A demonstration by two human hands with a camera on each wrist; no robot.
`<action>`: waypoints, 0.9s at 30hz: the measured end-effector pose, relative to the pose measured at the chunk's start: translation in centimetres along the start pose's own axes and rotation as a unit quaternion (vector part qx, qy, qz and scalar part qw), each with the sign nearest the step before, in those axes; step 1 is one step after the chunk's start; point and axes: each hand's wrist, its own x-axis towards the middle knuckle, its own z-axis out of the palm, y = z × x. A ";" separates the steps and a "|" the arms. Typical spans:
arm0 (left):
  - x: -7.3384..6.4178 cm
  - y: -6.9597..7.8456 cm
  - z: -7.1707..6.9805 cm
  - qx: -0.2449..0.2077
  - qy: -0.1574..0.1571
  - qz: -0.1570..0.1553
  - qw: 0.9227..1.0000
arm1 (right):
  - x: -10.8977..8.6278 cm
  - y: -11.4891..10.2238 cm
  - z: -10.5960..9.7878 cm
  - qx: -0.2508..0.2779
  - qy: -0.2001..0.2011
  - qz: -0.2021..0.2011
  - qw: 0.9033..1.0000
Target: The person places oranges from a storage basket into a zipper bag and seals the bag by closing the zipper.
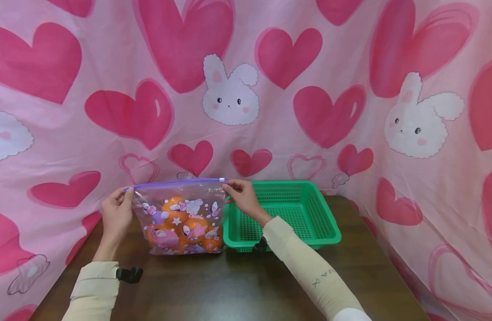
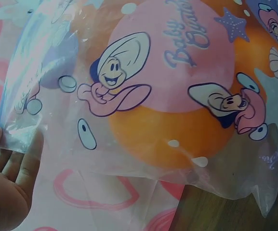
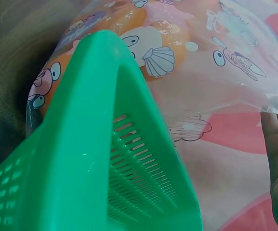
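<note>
A clear zip bag (image 1: 181,223) with cartoon prints and a purple slider strip stands upright on the table, several oranges (image 1: 175,209) inside it. At its top left corner my left hand (image 1: 116,216) pinches the plastic between thumb and fingers. My right hand (image 1: 246,196) pinches the opposite top corner, right by the white slider (image 1: 222,179). The strip runs nearly straight between both hands and looks closed along its length. In the left wrist view the left hand (image 2: 11,178) grips the bag's edge below the strip.
A green plastic basket (image 1: 334,232) with slotted walls stands just right of the bag, under my right forearm. Both rest on a dark brown wooden table (image 1: 229,285). A pink curtain (image 1: 270,120) with hearts and rabbits hangs behind and at the sides.
</note>
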 end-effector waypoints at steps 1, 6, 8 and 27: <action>0.0 0.1 0.0 0.008 0.002 0.002 1.000 | 0.0 0.0 -0.1 0.001 0.001 0.000 1.000; -0.3 0.8 0.1 0.029 0.011 0.010 0.999 | -0.1 0.1 -0.2 0.009 -0.002 0.003 1.000; -0.3 0.8 0.0 0.033 0.016 0.008 0.999 | -0.1 0.1 -0.3 0.012 -0.004 0.005 1.000; -0.8 2.2 2.2 0.308 0.029 0.289 0.906 | 0.0 0.4 -0.4 0.035 -0.006 0.017 0.999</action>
